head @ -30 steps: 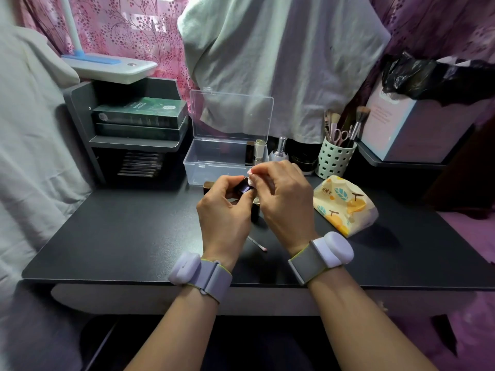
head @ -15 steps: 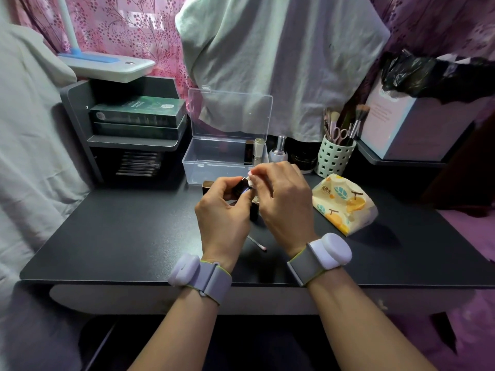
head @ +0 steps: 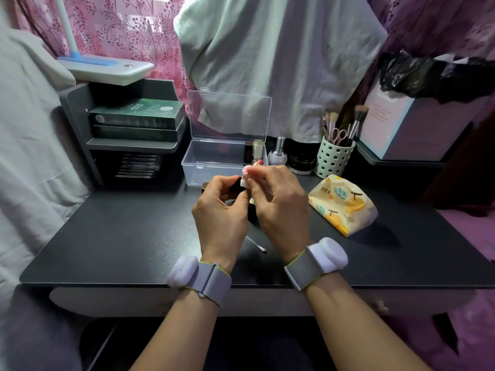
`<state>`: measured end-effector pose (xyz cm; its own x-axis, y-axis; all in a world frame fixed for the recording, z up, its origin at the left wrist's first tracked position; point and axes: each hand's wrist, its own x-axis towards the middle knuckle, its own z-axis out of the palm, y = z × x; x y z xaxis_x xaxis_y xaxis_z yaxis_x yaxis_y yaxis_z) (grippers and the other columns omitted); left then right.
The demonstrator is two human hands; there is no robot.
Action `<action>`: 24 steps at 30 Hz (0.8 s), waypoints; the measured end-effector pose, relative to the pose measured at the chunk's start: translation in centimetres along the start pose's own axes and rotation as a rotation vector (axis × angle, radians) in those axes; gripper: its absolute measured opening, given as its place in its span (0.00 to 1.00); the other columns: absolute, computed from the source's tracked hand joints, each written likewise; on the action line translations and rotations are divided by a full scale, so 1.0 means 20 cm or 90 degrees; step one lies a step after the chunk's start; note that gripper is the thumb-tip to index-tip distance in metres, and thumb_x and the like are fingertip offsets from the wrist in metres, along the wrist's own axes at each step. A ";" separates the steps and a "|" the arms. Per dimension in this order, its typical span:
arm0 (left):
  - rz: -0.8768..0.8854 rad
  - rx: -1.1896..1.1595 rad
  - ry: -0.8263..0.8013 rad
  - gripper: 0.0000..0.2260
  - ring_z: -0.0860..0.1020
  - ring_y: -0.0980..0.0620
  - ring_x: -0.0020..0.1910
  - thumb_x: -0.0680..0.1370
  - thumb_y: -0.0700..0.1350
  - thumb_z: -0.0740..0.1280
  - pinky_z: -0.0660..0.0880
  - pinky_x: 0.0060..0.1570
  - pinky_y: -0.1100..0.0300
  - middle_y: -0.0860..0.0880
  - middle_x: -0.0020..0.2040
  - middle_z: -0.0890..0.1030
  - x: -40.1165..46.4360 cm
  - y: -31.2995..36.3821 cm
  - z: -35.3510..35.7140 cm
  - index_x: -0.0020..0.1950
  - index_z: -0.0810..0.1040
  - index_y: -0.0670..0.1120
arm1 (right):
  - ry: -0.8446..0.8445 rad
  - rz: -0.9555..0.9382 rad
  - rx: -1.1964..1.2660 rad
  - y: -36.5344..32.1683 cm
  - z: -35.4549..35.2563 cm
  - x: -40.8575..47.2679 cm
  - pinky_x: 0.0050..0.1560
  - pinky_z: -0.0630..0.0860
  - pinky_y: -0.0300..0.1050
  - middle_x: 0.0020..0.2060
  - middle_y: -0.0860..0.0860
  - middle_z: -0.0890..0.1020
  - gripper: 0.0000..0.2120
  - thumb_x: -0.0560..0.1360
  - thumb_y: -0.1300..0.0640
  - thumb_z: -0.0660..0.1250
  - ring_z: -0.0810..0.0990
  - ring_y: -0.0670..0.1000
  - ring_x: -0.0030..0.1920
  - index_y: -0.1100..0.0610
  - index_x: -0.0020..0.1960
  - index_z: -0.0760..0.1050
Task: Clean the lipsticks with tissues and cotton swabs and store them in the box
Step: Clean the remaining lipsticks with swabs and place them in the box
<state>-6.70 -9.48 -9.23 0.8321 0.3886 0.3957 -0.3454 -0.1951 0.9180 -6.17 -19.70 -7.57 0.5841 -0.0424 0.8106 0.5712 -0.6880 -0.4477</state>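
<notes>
Lipstick [head: 258,162], red tip exposed, is held above the black desk [head: 120,236] just in front of the clear box [head: 214,167]; its dark tube is gripped by the curled fingers of the left hand [head: 222,210]; a white tissue [head: 245,180] is pinched against it by the right hand [head: 278,202]. Cotton swab [head: 255,245] is laid on the desk below the hands; tissue pack [head: 342,203] is set to the right

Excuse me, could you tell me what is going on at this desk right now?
A person is cleaning a lipstick over the black desk. The left hand grips its dark tube while the right hand pinches a small piece of tissue around it. Behind the hands, the clear box stands open with two tubes already upright inside. A cotton swab lies on the desk, and a tissue pack sits to the right.
</notes>
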 end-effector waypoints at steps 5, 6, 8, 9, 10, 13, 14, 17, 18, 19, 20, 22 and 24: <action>0.002 -0.008 0.005 0.07 0.83 0.59 0.41 0.73 0.38 0.76 0.78 0.45 0.67 0.54 0.42 0.85 -0.02 0.00 -0.01 0.48 0.84 0.47 | -0.034 -0.039 -0.029 0.03 0.01 -0.01 0.54 0.76 0.52 0.49 0.50 0.83 0.06 0.77 0.60 0.70 0.80 0.55 0.50 0.56 0.54 0.83; 0.004 -0.008 0.006 0.07 0.83 0.60 0.41 0.72 0.38 0.76 0.77 0.44 0.69 0.55 0.42 0.85 -0.02 0.00 -0.01 0.48 0.84 0.46 | -0.030 -0.037 -0.035 0.04 0.01 0.00 0.54 0.76 0.52 0.49 0.50 0.83 0.06 0.78 0.60 0.70 0.79 0.55 0.49 0.56 0.53 0.83; 0.013 0.001 0.006 0.07 0.83 0.61 0.41 0.72 0.39 0.77 0.77 0.44 0.69 0.55 0.41 0.85 -0.02 0.01 -0.01 0.48 0.83 0.45 | -0.011 -0.024 -0.041 0.04 0.01 0.02 0.53 0.76 0.51 0.47 0.49 0.82 0.05 0.77 0.61 0.70 0.78 0.53 0.48 0.56 0.52 0.83; 0.019 0.007 0.006 0.07 0.83 0.61 0.41 0.72 0.39 0.77 0.77 0.44 0.69 0.55 0.41 0.85 -0.02 0.01 -0.01 0.48 0.83 0.45 | -0.002 -0.019 -0.043 0.04 0.01 0.03 0.53 0.76 0.50 0.47 0.49 0.82 0.05 0.77 0.61 0.70 0.78 0.53 0.47 0.56 0.52 0.83; 0.023 0.010 0.006 0.07 0.83 0.60 0.41 0.72 0.39 0.77 0.78 0.45 0.68 0.55 0.41 0.85 -0.02 0.01 -0.01 0.48 0.83 0.45 | 0.003 -0.016 -0.045 0.04 0.01 0.03 0.52 0.76 0.49 0.46 0.49 0.81 0.05 0.77 0.61 0.70 0.78 0.53 0.47 0.56 0.51 0.83; 0.024 0.006 0.004 0.07 0.83 0.59 0.41 0.73 0.39 0.77 0.79 0.46 0.66 0.54 0.42 0.85 -0.01 0.01 -0.02 0.48 0.84 0.46 | -0.009 -0.020 -0.031 0.02 0.02 0.01 0.52 0.76 0.47 0.47 0.50 0.82 0.06 0.77 0.62 0.71 0.79 0.53 0.48 0.56 0.52 0.83; 0.023 0.005 0.002 0.07 0.84 0.58 0.42 0.73 0.39 0.76 0.79 0.47 0.64 0.53 0.43 0.85 -0.01 0.00 -0.02 0.49 0.84 0.46 | -0.015 -0.025 -0.024 0.02 0.02 0.00 0.53 0.76 0.47 0.47 0.50 0.82 0.06 0.77 0.62 0.71 0.79 0.54 0.48 0.56 0.53 0.83; 0.025 0.002 0.003 0.07 0.84 0.56 0.42 0.73 0.39 0.76 0.81 0.48 0.59 0.52 0.43 0.85 0.00 -0.01 -0.02 0.50 0.84 0.47 | -0.013 -0.035 -0.018 0.02 0.02 -0.02 0.53 0.76 0.45 0.48 0.51 0.82 0.07 0.77 0.63 0.71 0.80 0.55 0.48 0.57 0.53 0.83; 0.024 -0.002 0.004 0.07 0.84 0.56 0.42 0.73 0.39 0.76 0.81 0.49 0.59 0.52 0.43 0.85 0.00 -0.01 -0.02 0.50 0.84 0.47 | -0.009 -0.037 -0.019 0.02 0.03 -0.02 0.53 0.76 0.45 0.48 0.51 0.82 0.07 0.76 0.64 0.71 0.80 0.55 0.48 0.57 0.53 0.84; 0.025 -0.005 0.005 0.07 0.84 0.56 0.42 0.73 0.39 0.76 0.81 0.48 0.59 0.52 0.43 0.85 0.00 -0.01 -0.02 0.50 0.84 0.46 | -0.008 -0.038 -0.023 0.02 0.03 -0.02 0.53 0.76 0.45 0.48 0.51 0.82 0.07 0.76 0.64 0.71 0.80 0.55 0.48 0.57 0.53 0.84; 0.025 -0.008 0.005 0.07 0.84 0.56 0.42 0.73 0.39 0.76 0.81 0.48 0.60 0.52 0.43 0.85 -0.01 -0.01 -0.02 0.49 0.84 0.46 | -0.009 -0.039 -0.027 0.02 0.03 -0.02 0.52 0.76 0.46 0.48 0.51 0.82 0.07 0.76 0.63 0.71 0.80 0.55 0.48 0.57 0.53 0.84; 0.022 -0.010 0.007 0.07 0.84 0.58 0.41 0.73 0.39 0.76 0.80 0.48 0.62 0.53 0.42 0.85 -0.01 -0.01 -0.02 0.49 0.84 0.46 | -0.005 -0.032 -0.035 0.02 0.04 -0.01 0.52 0.76 0.46 0.47 0.51 0.82 0.07 0.76 0.64 0.71 0.80 0.55 0.47 0.57 0.52 0.84; 0.017 -0.010 0.012 0.07 0.83 0.59 0.40 0.72 0.39 0.77 0.79 0.46 0.65 0.54 0.41 0.85 -0.01 -0.01 -0.01 0.48 0.84 0.46 | 0.011 -0.018 -0.045 0.02 0.05 0.00 0.50 0.76 0.46 0.46 0.51 0.81 0.07 0.75 0.63 0.71 0.80 0.54 0.46 0.56 0.51 0.83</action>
<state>-6.85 -9.31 -9.49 0.8141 0.4011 0.4198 -0.3740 -0.1908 0.9076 -5.36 -19.37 -8.12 0.5577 -0.0352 0.8293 0.5450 -0.7380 -0.3979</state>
